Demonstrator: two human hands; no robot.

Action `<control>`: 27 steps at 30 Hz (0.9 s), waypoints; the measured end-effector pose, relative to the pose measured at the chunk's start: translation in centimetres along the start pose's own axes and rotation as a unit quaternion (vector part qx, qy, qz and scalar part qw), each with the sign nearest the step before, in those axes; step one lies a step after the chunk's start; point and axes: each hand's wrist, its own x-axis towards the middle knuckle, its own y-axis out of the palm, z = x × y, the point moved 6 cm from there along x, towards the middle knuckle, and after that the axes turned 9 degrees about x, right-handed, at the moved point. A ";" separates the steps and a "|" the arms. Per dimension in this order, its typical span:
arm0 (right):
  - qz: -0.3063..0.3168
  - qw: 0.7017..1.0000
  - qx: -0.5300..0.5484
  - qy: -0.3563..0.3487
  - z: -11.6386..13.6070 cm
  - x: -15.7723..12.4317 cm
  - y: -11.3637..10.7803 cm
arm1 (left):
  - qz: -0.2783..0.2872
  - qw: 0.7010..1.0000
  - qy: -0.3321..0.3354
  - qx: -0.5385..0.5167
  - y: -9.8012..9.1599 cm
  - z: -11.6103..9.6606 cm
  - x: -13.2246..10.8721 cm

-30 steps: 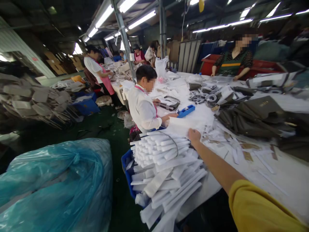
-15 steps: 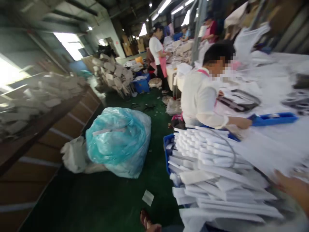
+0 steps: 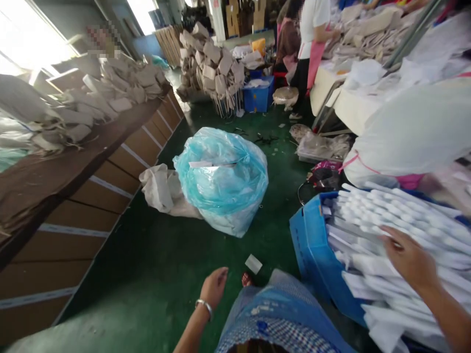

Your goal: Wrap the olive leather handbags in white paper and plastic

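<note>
A: Which of our hands is nearer the white rolls (image 3: 371,208)?
B: Our right grip (image 3: 410,257). It is over the stack in the lower right of the frame, with roll ends lying beyond it toward the upper left.
A: And our left grip (image 3: 214,289)?
B: Well apart from them, at the lower middle, above the green floor (image 3: 147,284) and just left of our blue clothing (image 3: 294,304). It is loosely curled; we see nothing in it, but we cannot tell whether its fingers press together.
A: How do the rolls run?
B: Their long axis slants gently down from upper left to right. Our right forearm (image 3: 447,314) comes in from the lower right corner on a steeper slant, so we meet the rolls at an angle, not along their length.
A: Are we pinching one?
B: We see none pinched. Thumb and forefinger look slightly spread; whether we touch the top layer, we cannot tell.
A: What holds them?
B: The blue bin (image 3: 312,250). Flatter white strips (image 3: 375,264) lie below the rolls in the frame, nearer our body.
</note>
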 end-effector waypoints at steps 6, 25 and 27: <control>0.298 0.954 -0.025 0.027 4.9 0.5 16.2 | -0.031 0.999 -0.006 0.001 -6.9 3.5 5.4; 0.383 0.906 0.158 -0.081 18.6 26.9 55.4 | -0.091 0.970 0.082 0.212 -25.8 -10.7 52.5; 0.394 0.901 0.159 -0.088 20.5 30.0 61.2 | -0.015 0.964 0.078 0.253 -23.8 -10.1 57.8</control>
